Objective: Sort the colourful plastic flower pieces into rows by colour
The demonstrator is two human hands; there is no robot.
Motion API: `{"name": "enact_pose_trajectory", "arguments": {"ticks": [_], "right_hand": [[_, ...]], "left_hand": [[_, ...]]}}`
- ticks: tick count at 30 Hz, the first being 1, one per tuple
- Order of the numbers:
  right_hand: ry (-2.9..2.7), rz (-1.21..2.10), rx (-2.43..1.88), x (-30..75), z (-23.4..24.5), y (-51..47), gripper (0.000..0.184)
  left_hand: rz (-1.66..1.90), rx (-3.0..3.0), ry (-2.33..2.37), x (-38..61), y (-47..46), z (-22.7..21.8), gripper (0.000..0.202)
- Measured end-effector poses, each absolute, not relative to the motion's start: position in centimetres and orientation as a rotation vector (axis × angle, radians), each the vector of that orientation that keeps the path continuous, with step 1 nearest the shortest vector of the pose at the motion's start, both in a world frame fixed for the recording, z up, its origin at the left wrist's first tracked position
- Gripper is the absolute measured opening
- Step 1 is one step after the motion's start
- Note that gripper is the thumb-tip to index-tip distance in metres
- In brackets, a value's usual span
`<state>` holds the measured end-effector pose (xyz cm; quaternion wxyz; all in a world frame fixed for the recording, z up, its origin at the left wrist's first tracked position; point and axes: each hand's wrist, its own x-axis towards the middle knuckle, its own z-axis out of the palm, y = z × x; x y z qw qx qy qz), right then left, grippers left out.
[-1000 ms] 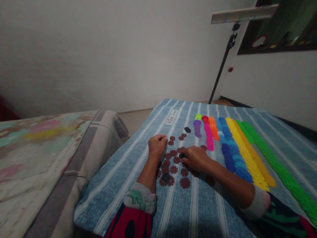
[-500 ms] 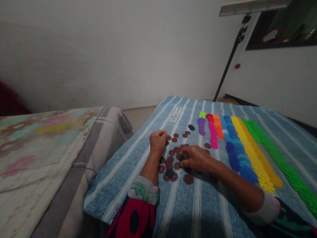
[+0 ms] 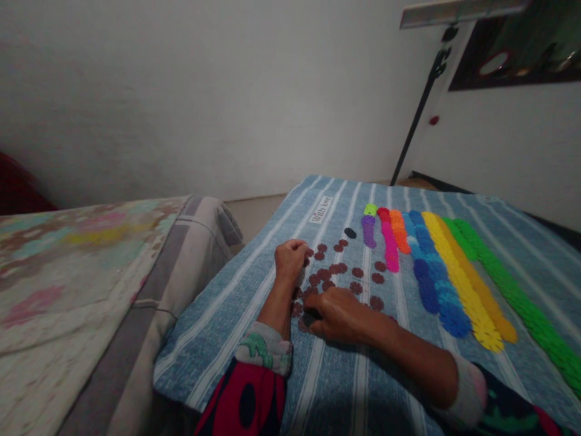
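Several dark red flower-shaped discs (image 3: 338, 268) lie scattered on a blue striped cloth (image 3: 345, 387). My left hand (image 3: 289, 258) rests curled in a fist at the left edge of the scatter; what it holds is hidden. My right hand (image 3: 336, 315) lies low over the near discs, its fingertips pinched on a dark disc (image 3: 310, 316). One black disc (image 3: 350, 232) lies alone further back. Rows of discs sorted by colour run beside it: purple (image 3: 368, 230), pink (image 3: 390, 245), orange (image 3: 399, 230), blue (image 3: 431, 269), yellow (image 3: 458, 278), green (image 3: 508, 272).
A mattress with a faded flowered sheet (image 3: 77, 272) lies to the left, with a strip of floor (image 3: 254, 212) between it and the cloth. A dark stand pole (image 3: 415, 121) leans at the white wall behind. A dark framed panel (image 3: 512, 54) hangs at upper right.
My right hand has drawn back towards me and to the left, from the middle of the scatter to its near edge. The left fist has stayed put. The camera has tilted slightly.
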<state>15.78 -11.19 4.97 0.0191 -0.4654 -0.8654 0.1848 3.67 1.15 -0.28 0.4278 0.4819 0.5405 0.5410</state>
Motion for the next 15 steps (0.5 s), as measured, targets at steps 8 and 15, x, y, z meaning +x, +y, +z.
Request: {"name": "enact_pose_trajectory", "arguments": {"ticks": [8,15], "right_hand": [[-2.637,0.599,-1.38,16.8,5.2,-10.4,0.024],[-2.214,0.393,-1.81,23.6,5.6,-2.9,0.028]], "left_hand": [[1.361,1.163,1.343,3.7,0.8,0.1,0.018],[1.372,1.16,1.359,3.7,0.7,0.5,0.018]]}}
